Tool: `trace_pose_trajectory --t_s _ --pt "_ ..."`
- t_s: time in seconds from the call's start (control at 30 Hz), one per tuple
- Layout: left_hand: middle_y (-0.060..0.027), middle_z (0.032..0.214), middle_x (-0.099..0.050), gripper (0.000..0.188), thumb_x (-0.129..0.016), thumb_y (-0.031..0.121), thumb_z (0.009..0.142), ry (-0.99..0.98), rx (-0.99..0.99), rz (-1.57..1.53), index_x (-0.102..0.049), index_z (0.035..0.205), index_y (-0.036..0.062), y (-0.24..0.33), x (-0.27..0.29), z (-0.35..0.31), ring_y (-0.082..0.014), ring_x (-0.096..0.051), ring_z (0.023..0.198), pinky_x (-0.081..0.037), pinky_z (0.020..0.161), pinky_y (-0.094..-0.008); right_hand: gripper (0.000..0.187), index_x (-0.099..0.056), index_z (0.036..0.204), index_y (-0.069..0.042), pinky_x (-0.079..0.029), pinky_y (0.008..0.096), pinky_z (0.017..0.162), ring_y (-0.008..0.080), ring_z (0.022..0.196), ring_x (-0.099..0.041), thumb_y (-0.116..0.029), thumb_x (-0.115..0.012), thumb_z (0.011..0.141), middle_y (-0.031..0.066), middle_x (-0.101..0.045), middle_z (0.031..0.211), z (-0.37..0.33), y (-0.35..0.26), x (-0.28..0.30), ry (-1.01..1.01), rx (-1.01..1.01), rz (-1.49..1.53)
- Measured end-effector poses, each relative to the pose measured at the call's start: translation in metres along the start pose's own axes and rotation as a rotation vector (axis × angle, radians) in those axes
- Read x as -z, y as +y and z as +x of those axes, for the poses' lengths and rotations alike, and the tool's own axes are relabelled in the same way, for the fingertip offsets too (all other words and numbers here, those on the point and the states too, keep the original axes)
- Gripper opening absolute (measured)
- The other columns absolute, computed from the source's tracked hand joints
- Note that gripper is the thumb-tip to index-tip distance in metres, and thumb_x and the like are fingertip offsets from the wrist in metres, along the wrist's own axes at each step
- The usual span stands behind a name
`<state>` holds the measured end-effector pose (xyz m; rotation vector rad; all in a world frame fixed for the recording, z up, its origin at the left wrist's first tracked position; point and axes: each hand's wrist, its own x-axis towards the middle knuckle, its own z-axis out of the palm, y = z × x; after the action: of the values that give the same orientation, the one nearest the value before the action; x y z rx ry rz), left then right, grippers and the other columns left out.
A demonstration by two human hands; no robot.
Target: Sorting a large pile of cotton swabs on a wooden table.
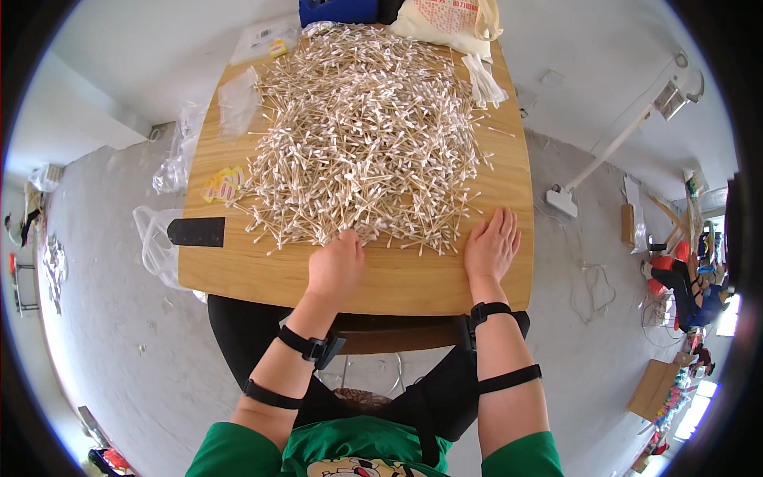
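A wide heap of cotton swabs (366, 135) with white tips and pale sticks covers the middle of the wooden table (413, 290). My left hand (336, 266) is closed at the heap's near edge, its curled fingertips touching the swabs there. Whatever those fingers hold, if anything, is hidden. To the right of the heap's near corner, my right hand (492, 243) lies flat on the wood with its fingers stretched out and nothing in it.
Small yellow packets (224, 184) and a clear plastic bag (240, 103) lie left of the heap; a black strip (197, 232) is by the left edge. A plastic bundle (483, 82), a cream cloth bag (447, 24) and a blue bin (338, 11) stand toward the far side.
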<state>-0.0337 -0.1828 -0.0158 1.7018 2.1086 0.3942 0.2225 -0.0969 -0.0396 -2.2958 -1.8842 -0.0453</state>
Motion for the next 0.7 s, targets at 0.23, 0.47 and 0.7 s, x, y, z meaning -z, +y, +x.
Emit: trace_pose_trajectory --t_s 0.23,0.47,0.7 --pt "-0.0153 0.073 -0.065 0.017 -0.053 0.024 0.096 0.126 0.019 0.002 -0.053 0.094 0.0077 -0.009 0.016 0.024 -0.0372 -0.064 0.066 -0.050 0.060 -0.0472 0.050 -0.040 0.141 -0.003 -0.020 0.0444 0.117 0.0271 0.143 -0.029 -0.027 -0.043 0.097 0.0119 -0.037 0.150 0.001 0.003 0.001 0.014 0.006 -0.021" --pt "-0.0016 0.056 -0.049 0.023 -0.045 0.020 0.102 -0.404 0.255 -1.008 -0.058 0.089 0.0062 0.006 0.022 -0.042 -0.0136 -0.044 0.047 -0.033 0.043 -0.0275 0.050 -0.040 0.141 -0.003 -0.021 0.0453 0.117 0.0276 0.142 -0.031 -0.027 -0.043 0.097 0.0121 -0.039 0.149 0.000 0.004 -0.005 0.036 0.015 -0.018" --pt "-0.0122 0.065 -0.061 0.027 -0.056 0.030 0.096 -0.583 -0.257 -0.403 -0.058 0.089 0.0035 -0.018 -0.060 -0.124 -0.0305 -0.061 0.059 -0.045 0.052 -0.0423 0.049 -0.041 0.140 -0.003 -0.021 0.0449 0.117 0.0265 0.143 -0.030 -0.027 -0.044 0.097 0.0113 -0.039 0.149 0.001 0.004 -0.002 0.014 0.015 -0.028"
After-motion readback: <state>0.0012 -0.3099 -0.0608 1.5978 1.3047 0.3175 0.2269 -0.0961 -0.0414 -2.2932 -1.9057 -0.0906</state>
